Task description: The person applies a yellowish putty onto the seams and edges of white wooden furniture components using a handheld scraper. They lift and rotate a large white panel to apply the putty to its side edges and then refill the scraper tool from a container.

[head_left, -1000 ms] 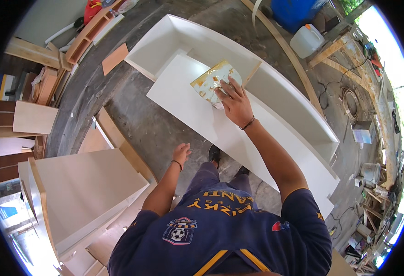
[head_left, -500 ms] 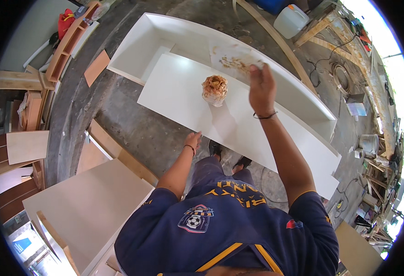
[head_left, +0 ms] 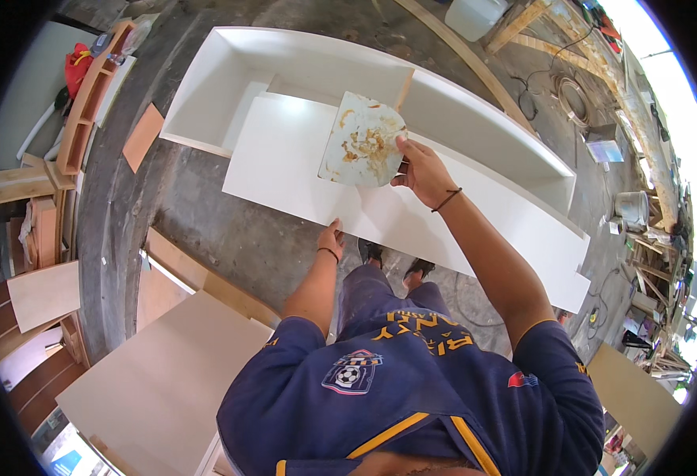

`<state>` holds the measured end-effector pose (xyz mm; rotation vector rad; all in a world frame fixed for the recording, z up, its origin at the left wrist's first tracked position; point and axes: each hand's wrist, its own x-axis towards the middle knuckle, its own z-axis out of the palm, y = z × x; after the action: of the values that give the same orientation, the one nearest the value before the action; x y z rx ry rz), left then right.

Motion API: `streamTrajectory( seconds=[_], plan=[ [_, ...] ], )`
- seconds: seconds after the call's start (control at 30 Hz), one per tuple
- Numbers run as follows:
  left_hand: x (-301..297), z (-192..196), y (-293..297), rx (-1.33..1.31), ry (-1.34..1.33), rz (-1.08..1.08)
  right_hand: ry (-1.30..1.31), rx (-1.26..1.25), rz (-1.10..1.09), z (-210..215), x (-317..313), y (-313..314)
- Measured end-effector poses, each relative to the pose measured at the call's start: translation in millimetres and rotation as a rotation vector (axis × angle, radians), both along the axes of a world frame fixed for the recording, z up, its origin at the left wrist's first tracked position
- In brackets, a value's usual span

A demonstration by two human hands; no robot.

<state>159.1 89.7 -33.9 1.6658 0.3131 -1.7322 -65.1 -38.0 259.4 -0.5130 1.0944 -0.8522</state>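
The left hand (head_left: 332, 238) rests flat on the near edge of the white panel (head_left: 285, 163), as before. Beyond it, the right hand (head_left: 421, 170) has lifted a stained whitish sheet (head_left: 362, 140) since half a second ago, fingers (head_left: 402, 147) pinching its right edge, above the panel.

We stand on a rough grey concrete floor (head_left: 205, 214) in a workshop lit by strong daylight from the right. A long white open cabinet (head_left: 475, 119) lies ahead of us. To our left lean plywood boards (head_left: 43, 293) and a wooden shelf unit (head_left: 86, 103) with a red bag (head_left: 77, 67) on top. A pale sheet (head_left: 158, 381) lies at lower left. A white plastic container (head_left: 474, 14) stands at the far end, near timber strips (head_left: 475, 63); coiled cable (head_left: 570, 99) and a bucket (head_left: 630, 208) sit at right.
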Motion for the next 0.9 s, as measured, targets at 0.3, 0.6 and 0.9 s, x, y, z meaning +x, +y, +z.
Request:
streamTrajectory(
  seconds=[0.3, 0.6, 0.9],
  plan=[
    [-20, -14, 4, -0.097, 0.172, 0.059, 0.445, -0.131, -0.047, -58, -16, 25],
    [-34, -2, 30, -0.104, 0.161, 0.052, 0.216, -0.624, -0.064, -116, 22, 8],
    [-14, -1, 74, -0.105, 0.150, 0.166, -0.350, -0.387, -0.176, -137, 15, -2]
  ],
)
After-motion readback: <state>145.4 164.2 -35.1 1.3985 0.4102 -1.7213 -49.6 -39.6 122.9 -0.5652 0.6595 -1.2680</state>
